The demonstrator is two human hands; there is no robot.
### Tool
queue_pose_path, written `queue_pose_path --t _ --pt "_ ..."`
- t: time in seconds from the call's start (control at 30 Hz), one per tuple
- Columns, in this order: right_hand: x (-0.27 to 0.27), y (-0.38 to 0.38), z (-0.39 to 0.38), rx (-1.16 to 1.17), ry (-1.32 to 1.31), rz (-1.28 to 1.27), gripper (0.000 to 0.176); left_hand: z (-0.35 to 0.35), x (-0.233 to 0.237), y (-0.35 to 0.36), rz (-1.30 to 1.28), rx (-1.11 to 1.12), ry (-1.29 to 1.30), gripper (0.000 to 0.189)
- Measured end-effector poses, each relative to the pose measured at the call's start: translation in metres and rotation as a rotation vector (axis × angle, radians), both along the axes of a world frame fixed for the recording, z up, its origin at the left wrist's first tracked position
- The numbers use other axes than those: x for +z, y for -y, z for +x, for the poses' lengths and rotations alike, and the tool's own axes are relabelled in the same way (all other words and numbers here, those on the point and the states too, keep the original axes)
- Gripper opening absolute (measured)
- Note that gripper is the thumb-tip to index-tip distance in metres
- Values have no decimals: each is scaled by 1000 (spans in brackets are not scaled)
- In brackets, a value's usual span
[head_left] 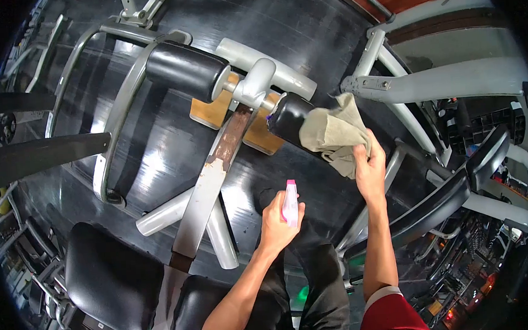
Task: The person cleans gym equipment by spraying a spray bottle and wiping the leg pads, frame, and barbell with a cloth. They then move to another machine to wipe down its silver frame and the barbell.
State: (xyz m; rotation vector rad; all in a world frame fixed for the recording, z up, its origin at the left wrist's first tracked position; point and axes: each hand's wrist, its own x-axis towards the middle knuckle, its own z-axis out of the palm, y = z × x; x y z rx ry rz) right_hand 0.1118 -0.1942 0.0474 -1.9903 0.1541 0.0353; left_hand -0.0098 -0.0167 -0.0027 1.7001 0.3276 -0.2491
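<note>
My right hand (370, 170) is closed on a crumpled beige cloth (337, 131). The cloth covers the right end of a short black roller pad (289, 117) on a gym bench. Lower down, my left hand (275, 225) wraps around a spray bottle with a pink top (290, 203), held apart from the pad. Its lower part is hidden in my fingers. A longer black roller pad (186, 70) sits on the other side of the grey metal joint (256, 83).
The bench's worn grey beam (201, 195) runs down to black padded seats (112, 279). Curved metal frames (118, 122) stand at left. On the right are a thick grey machine arm (445, 82) and a black bench pad (424, 207). Wooden footplates (206, 112) lie beneath the rollers.
</note>
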Motion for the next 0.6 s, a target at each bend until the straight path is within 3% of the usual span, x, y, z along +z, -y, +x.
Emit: queue_pose_path --t 0.1,0.13,0.2,0.27,0.4,0.47,0.53,0.6 --pt "-1 -9 35 216 -44 -178 37 1 2 0 -12 1 8 23" --pt "-16 -10 45 210 -41 -178 37 1 2 0 -11 -4 12 23" --pt "-55 -11 59 277 -90 -499 37 1 2 0 -5 -5 -7 24" --pt "-63 -31 67 179 -173 -650 42 1 2 1 -3 -8 -7 23" --pt "-63 -58 56 176 33 -710 54 1 -2 0 8 4 18 22" --pt "-72 -69 41 270 141 -902 64 2 2 0 5 -2 -2 22" --pt "-77 -79 35 326 166 -1099 66 2 3 0 -20 -15 -40 22" --pt "-87 -77 36 284 199 -1125 60 3 3 0 0 -16 -33 22"
